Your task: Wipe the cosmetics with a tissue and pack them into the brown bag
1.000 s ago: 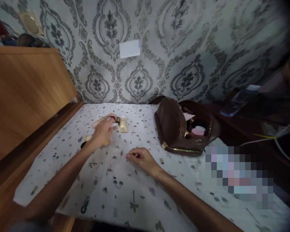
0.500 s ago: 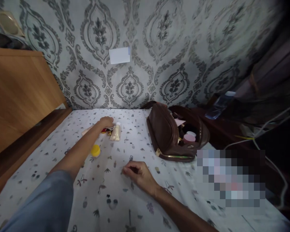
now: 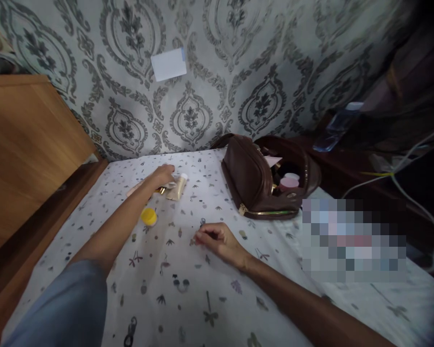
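My left hand (image 3: 163, 176) reaches over a group of small items near the back of the patterned white sheet (image 3: 188, 299); its fingers are mostly hidden, and a pale, crumpled thing shows beneath them. Just right of it lies a beige tube (image 3: 176, 189) with a white cap. Nearer to me stands a small jar with a yellow lid (image 3: 149, 217). My right hand (image 3: 215, 241) rests above the middle of the sheet, fingers curled together at the tips; whatever they may hold is too small to make out.
An open brown bag (image 3: 253, 178) holds a pink-lidded jar (image 3: 288, 183) and other items. Wooden furniture (image 3: 32, 144) borders the left side. A clear bottle (image 3: 338, 127), cables and a blurred patch are at the right. White paper (image 3: 169, 65) is on the wall.
The view has shifted, moving the bag and wall paper upward in the picture. The tube beside my left hand now leans more to the right. My right hand stays curled.
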`<state>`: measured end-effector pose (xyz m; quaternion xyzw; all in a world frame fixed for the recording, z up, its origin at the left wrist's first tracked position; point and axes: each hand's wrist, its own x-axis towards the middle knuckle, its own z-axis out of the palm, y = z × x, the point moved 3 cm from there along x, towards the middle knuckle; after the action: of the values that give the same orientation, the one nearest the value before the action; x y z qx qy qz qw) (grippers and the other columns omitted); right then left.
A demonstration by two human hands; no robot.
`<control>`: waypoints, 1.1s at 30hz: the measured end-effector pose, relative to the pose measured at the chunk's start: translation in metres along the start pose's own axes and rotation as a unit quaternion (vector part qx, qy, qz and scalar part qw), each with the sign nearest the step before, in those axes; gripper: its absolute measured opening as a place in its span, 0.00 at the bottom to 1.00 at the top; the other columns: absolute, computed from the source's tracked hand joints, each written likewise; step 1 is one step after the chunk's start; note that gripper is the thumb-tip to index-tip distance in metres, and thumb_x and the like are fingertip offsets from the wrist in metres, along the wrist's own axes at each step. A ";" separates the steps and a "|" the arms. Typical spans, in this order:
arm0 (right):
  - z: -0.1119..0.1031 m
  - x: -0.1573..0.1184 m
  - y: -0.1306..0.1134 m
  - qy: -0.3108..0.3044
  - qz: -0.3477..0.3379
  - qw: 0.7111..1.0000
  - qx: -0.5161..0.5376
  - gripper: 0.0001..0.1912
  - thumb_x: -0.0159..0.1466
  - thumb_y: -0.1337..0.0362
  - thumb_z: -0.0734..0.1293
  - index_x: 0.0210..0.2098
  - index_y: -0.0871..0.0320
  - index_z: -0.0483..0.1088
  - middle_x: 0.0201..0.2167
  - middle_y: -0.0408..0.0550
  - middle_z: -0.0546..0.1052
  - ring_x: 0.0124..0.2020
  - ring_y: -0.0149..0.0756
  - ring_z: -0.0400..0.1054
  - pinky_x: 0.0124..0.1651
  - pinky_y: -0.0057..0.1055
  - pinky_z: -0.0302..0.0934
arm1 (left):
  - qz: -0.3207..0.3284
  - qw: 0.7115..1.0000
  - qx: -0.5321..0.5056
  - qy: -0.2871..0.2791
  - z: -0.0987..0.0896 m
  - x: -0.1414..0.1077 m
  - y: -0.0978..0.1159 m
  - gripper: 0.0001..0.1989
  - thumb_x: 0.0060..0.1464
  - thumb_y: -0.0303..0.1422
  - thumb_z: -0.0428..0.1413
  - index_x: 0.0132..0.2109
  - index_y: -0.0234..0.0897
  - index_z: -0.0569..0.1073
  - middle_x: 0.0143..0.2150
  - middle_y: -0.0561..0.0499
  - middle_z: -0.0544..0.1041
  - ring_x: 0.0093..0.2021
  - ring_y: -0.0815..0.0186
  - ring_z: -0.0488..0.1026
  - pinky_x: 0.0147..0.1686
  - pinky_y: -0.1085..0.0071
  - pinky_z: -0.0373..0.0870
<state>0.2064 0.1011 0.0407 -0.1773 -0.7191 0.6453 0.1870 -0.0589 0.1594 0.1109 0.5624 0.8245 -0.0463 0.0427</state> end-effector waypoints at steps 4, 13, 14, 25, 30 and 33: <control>-0.005 0.003 0.002 0.044 0.025 0.996 0.072 0.21 0.59 0.48 0.69 0.33 0.61 0.75 0.28 0.47 0.76 0.26 0.29 0.66 0.27 0.25 0.57 | 0.016 0.995 -0.055 0.076 -0.029 -0.041 0.004 0.22 0.58 0.35 0.52 0.59 0.34 0.69 0.52 0.44 0.76 0.52 0.58 0.71 0.49 0.70 0.67; 0.005 0.004 0.004 -0.003 0.058 0.941 0.332 0.24 0.51 0.50 0.77 0.39 0.59 0.72 0.39 0.51 0.79 0.36 0.37 0.76 0.35 0.29 0.67 | 0.096 0.859 -0.490 0.108 0.016 -0.123 0.068 0.17 0.52 0.42 0.56 0.45 0.35 0.73 0.32 0.53 0.73 0.27 0.69 0.66 0.28 0.75 0.62; 0.006 0.004 0.005 -0.006 0.061 0.939 0.339 0.23 0.50 0.52 0.78 0.37 0.59 0.72 0.36 0.50 0.80 0.33 0.35 0.76 0.33 0.27 0.66 | 0.088 0.848 -0.505 0.138 0.025 -0.126 0.073 0.16 0.53 0.42 0.56 0.43 0.35 0.73 0.33 0.53 0.74 0.29 0.68 0.67 0.29 0.74 0.63; 0.006 0.003 0.011 0.031 0.032 0.944 0.328 0.19 0.48 0.57 0.77 0.34 0.60 0.71 0.23 0.40 0.74 0.20 0.26 0.65 0.23 0.24 0.54 | 0.122 0.871 -0.369 0.301 0.059 -0.154 0.090 0.17 0.59 0.40 0.53 0.51 0.37 0.70 0.47 0.44 0.73 0.49 0.59 0.70 0.52 0.63 0.65; 0.007 0.002 0.012 0.036 0.050 0.961 0.271 0.20 0.49 0.53 0.77 0.35 0.60 0.73 0.19 0.37 0.70 0.19 0.25 0.62 0.23 0.24 0.52 | 0.030 0.862 -0.393 0.319 0.057 -0.146 0.073 0.13 0.60 0.41 0.49 0.33 0.38 0.68 0.28 0.53 0.69 0.32 0.65 0.68 0.37 0.70 0.64; 0.005 0.003 0.013 0.048 0.050 0.970 0.231 0.23 0.49 0.53 0.77 0.40 0.60 0.76 0.20 0.38 0.71 0.20 0.26 0.62 0.25 0.26 0.54 | -0.024 0.828 -0.486 0.277 0.063 -0.138 0.058 0.18 0.59 0.45 0.50 0.26 0.39 0.63 0.21 0.58 0.60 0.24 0.69 0.60 0.28 0.73 0.58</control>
<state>0.2014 0.0997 0.0278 -0.1959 -0.5309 0.7933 0.2246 0.0469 0.0452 0.0637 0.4380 0.7309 0.5173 0.0798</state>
